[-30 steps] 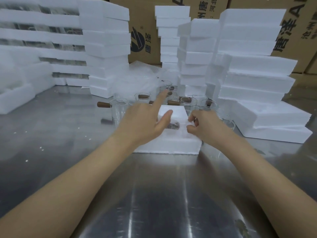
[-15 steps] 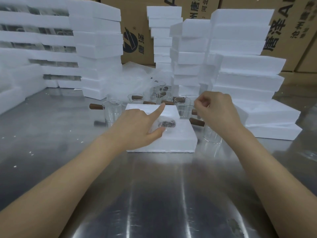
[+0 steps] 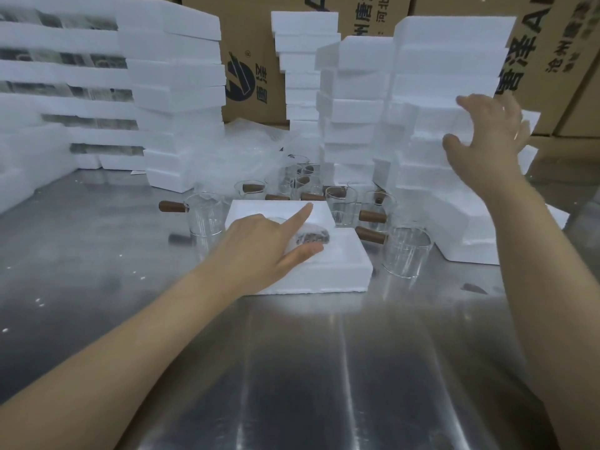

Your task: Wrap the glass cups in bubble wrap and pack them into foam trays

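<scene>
Steel table, foam stacks behind. Left hand rests on the foam tray holding a wrapped cup — forefinger straight. Right hand, fingers spread, touches the right stack (gripping nothing). Bare glass cups stand beside the tray.

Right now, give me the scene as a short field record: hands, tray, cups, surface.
left hand: rests on the foam tray, index finger extended
right hand: open, fingers spread at the right foam stack
tray content: a wrapped cup sits in the recess
loose glass cups: wooden handles, standing behind and right of the tray
surface: metal table
</scene>
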{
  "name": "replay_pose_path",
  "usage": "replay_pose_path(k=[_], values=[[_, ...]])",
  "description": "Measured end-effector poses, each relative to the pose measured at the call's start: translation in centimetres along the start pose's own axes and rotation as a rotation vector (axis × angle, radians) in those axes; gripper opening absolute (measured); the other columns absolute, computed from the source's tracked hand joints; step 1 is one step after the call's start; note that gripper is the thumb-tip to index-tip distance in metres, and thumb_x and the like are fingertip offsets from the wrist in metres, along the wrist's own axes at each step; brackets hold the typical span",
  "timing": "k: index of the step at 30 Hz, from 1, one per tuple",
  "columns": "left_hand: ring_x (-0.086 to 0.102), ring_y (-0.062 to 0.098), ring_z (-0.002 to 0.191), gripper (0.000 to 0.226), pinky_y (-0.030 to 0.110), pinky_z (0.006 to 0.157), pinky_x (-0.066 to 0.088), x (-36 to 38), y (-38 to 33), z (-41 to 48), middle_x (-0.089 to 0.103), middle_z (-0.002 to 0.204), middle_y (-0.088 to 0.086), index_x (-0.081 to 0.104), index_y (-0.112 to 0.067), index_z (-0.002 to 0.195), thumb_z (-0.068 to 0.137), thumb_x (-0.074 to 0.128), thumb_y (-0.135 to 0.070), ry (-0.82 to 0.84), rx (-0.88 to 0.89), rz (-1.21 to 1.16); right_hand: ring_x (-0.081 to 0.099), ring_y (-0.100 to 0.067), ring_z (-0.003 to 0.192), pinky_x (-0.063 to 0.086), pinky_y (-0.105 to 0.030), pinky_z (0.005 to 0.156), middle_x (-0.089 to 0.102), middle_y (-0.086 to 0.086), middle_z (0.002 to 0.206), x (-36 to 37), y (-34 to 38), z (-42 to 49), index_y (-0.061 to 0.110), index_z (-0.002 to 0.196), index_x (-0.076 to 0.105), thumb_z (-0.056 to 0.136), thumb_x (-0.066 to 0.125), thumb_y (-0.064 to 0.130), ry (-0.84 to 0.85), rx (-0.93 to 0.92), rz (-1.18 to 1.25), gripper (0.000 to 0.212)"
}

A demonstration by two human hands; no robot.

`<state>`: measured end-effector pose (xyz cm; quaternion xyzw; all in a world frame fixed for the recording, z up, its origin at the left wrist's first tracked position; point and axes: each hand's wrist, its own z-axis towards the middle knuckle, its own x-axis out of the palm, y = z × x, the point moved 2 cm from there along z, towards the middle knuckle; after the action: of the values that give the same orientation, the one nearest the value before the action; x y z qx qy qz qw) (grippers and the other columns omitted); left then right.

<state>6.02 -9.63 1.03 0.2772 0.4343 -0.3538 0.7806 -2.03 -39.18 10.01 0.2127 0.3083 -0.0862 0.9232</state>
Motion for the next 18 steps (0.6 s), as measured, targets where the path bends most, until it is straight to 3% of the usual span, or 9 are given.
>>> replay_pose_path(k=[4,9,12,16,18], values=[[0.041,0.019,0.075,0.084,0.032,0.062,0.026,0.3,0.0,0.3,0.04,0.063,-0.01,0.009,-0.032,0.154,0.079,-0.001,-0.068,0.036,-0.008,-0.059,0.006,-0.026,0.146,-0.005,-0.056,0.115,0.032,-0.002,0.15,0.9,-1.0,0.5,0.02,0.134,0.05,0.093,0.05,0.017,0.041,0.021,-0.006,0.04],[0.04,0.02,0.079,0.079,0.027,0.069,0.02,0.4,-0.2,0.7,0.039,0.065,-0.007,0.013,-0.027,0.154,0.084,0.008,-0.064,0.048,-0.017,-0.118,0.018,-0.034,0.139,0.004,-0.054,0.116,0.032,-0.015,0.142,0.8,-1.1,2.1,0.028,0.144,0.036,0.094,0.051,0.028,-0.025,0.065,-0.053,0.052],[0.034,0.016,0.076,0.073,0.023,0.073,0.016,0.2,-0.2,0.5,0.034,0.068,-0.014,0.021,-0.017,0.153,0.092,0.019,-0.058,0.004,-0.001,-0.169,0.018,-0.033,0.138,0.004,-0.055,0.115,0.03,-0.015,0.14,1.1,-1.4,2.1,0.026,0.133,0.05,0.09,0.056,0.04,-0.035,0.071,-0.039,0.045],[0.049,0.019,0.099,0.078,0.03,0.099,0.02,0.2,0.0,-0.1,0.058,0.099,-0.004,0.027,-0.018,0.151,0.09,0.032,-0.066,-0.043,-0.013,-0.08,0.014,-0.027,0.141,0.005,-0.057,0.114,0.026,-0.011,0.144,1.4,-1.9,2.0,0.026,0.123,0.051,0.082,0.063,0.051,-0.039,0.107,0.022,0.049],[0.056,0.018,0.102,0.086,0.032,0.105,0.019,0.2,-0.1,-0.1,0.065,0.094,-0.004,0.026,-0.022,0.151,0.083,0.027,-0.075,-0.024,-0.026,-0.025,0.014,-0.028,0.142,0.007,-0.059,0.112,0.028,-0.01,0.145,1.2,-2.1,2.2,0.025,0.122,0.049,0.08,0.064,0.055,-0.016,0.135,0.022,0.053]])
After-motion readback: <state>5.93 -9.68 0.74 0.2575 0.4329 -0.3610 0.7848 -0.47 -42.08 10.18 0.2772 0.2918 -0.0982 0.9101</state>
